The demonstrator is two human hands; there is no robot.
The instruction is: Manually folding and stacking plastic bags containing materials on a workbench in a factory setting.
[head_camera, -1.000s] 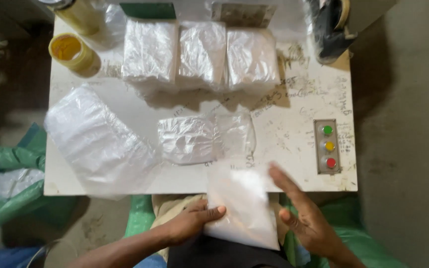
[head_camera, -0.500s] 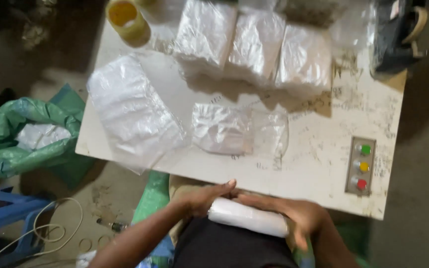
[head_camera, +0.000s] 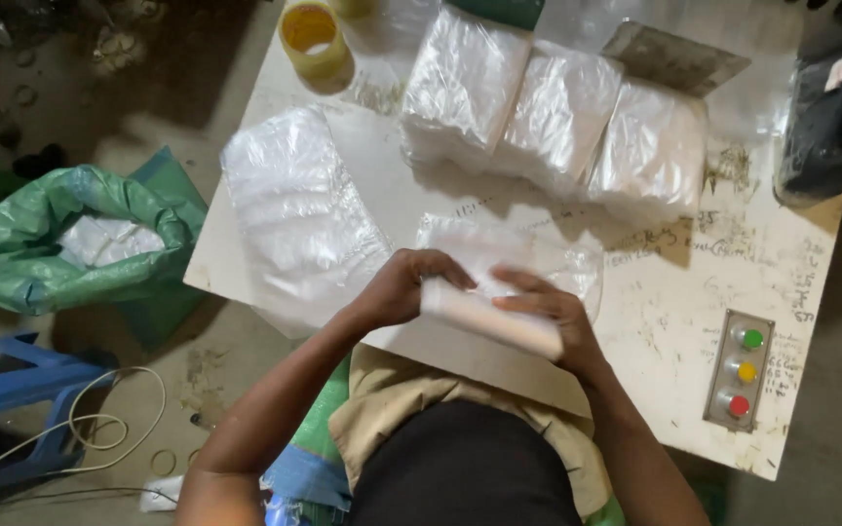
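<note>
Two hands worked a folded white bundle point(head_camera: 491, 317) over the near part of the table point(head_camera: 655, 321). The left hand point(head_camera: 403, 289) had its fingers curled shut over the bundle's left end; the right hand point(head_camera: 553, 314) pinched its right end, fingers pressed flat along the top. A sec. earlier the white piece lay lower, by the lap, broad and loose; half a sec. ago it was already a narrow fold below the table edge. Now it sat up over the tabletop, just in front of a clear bag point(head_camera: 538, 255) – so folding looked done & bundle seemed ready to go in, judging by position only.

Behind: three wrapped white packs point(head_camera: 557, 122) in a row, a stack of clear bags point(head_camera: 294, 209) at left, a yellow tape roll point(head_camera: 314, 39), a panel w/ green, yellow & red buttons point(head_camera: 741, 372). A green sack point(head_camera: 70, 239) stood on the floor.

Hard to tell: whether the bag's mouth was open; bundle's underside hidden by palms. Dark machine point(head_camera: 835, 107) at top right cut off by frame.
</note>
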